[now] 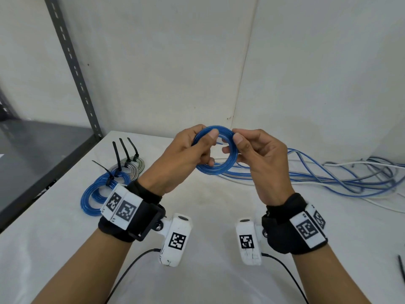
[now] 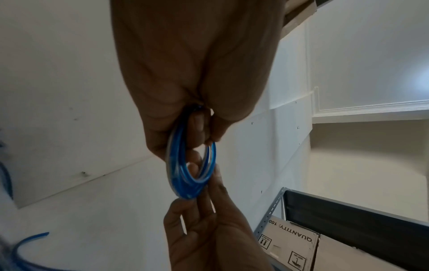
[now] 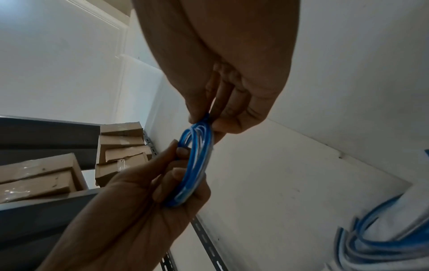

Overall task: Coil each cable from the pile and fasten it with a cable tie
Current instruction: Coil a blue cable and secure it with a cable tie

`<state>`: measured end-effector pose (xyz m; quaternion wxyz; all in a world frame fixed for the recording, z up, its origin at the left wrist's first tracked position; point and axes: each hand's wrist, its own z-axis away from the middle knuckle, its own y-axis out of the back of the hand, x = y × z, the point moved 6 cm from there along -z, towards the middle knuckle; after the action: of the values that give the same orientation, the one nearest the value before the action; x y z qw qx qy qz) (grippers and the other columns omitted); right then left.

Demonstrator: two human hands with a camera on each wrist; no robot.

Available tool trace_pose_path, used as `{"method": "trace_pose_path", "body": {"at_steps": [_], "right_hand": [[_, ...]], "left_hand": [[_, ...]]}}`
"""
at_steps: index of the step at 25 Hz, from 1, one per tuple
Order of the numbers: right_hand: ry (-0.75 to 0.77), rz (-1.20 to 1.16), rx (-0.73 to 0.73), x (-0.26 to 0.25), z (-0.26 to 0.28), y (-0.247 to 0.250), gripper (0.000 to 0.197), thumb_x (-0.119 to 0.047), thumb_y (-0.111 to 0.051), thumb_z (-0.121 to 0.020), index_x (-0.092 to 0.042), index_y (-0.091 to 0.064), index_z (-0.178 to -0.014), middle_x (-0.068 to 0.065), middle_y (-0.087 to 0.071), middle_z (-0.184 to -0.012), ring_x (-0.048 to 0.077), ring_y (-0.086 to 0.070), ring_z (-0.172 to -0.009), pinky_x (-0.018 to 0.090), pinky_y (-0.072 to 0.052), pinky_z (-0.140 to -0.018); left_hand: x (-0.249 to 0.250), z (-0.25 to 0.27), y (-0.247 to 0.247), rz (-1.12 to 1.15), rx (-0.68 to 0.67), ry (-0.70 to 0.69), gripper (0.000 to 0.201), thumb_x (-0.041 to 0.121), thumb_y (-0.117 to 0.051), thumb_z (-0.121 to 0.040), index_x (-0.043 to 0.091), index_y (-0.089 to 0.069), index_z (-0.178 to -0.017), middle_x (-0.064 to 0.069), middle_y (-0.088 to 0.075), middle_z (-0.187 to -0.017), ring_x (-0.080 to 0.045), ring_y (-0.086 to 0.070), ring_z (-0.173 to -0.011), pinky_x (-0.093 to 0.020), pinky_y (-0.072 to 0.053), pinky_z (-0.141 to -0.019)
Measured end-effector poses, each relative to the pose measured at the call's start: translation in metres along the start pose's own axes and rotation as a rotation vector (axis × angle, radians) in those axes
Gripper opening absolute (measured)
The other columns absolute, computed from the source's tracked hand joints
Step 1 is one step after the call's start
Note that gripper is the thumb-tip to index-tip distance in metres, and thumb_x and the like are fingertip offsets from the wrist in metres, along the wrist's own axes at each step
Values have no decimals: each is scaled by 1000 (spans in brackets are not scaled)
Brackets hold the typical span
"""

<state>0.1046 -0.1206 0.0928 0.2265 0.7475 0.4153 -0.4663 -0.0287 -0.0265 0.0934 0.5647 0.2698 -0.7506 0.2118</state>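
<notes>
A small coil of blue cable (image 1: 221, 167) is held up above the white table, between both hands. My left hand (image 1: 192, 150) grips its left side, thumb on the upper arc and fingers curled through the ring. My right hand (image 1: 247, 148) pinches the right side between thumb and fingers. The left wrist view shows the blue coil (image 2: 185, 179) edge-on with fingers round it, and the blue coil (image 3: 197, 165) appears the same way in the right wrist view. The loose pile of blue and white cables (image 1: 341, 174) sprawls at the right. No tie is on the held coil.
Several finished coils with black cable ties (image 1: 114, 176) lie at the table's left. A dark shelf unit (image 1: 39, 154) with a slotted post stands beyond the left edge. A black cable tie (image 1: 401, 268) pokes in at the right edge. White walls close the back.
</notes>
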Motion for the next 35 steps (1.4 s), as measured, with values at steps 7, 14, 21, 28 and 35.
{"method": "trace_pose_path", "body": {"at_steps": [7, 14, 21, 28, 35], "right_hand": [[-55, -92, 4, 3, 6, -11, 18, -7, -62, -98, 5, -61, -111, 15, -77, -101, 30, -76, -92, 43, -62, -81], [-16, -46, 36, -6, 3, -2, 23, 1, -77, -82, 3, -66, -101, 17, -78, -93, 33, -77, -84, 39, -63, -77], [-30, 14, -80, -8, -3, 7, 21, 1, -80, -79, -6, -65, -91, 16, -77, -96, 32, -76, -90, 37, -61, -76], [83, 115, -52, -12, -3, 8, 15, -6, -78, -84, -10, -66, -91, 11, -78, -92, 30, -77, -84, 50, -62, -77], [78, 117, -84, -10, -5, 9, 16, -7, -80, -83, -10, -65, -88, 12, -77, -92, 33, -76, -84, 56, -60, -82]], "left_hand": [[-5, -4, 10, 34, 91, -21, 25, 28, -48, -108, 13, -57, -91, 7, -32, -62, -10, -36, -55, -29, -45, -68], [-2, -4, 14, -105, 56, -21, 25, 33, -57, -101, 9, -67, -100, -8, -56, -71, -14, -63, -72, -32, -54, -82], [5, 0, 30, -150, 35, -21, 19, 9, -71, -90, -3, -74, -105, -24, -75, -92, -27, -74, -83, -37, -63, -77], [8, 1, 27, -157, 67, -55, 19, 11, -72, -90, 2, -74, -106, -16, -77, -91, -29, -77, -84, -40, -64, -75], [9, 0, 27, -250, 53, -55, 25, 24, -77, -87, 12, -77, -109, -7, -79, -98, -26, -76, -93, -35, -62, -83]]}}
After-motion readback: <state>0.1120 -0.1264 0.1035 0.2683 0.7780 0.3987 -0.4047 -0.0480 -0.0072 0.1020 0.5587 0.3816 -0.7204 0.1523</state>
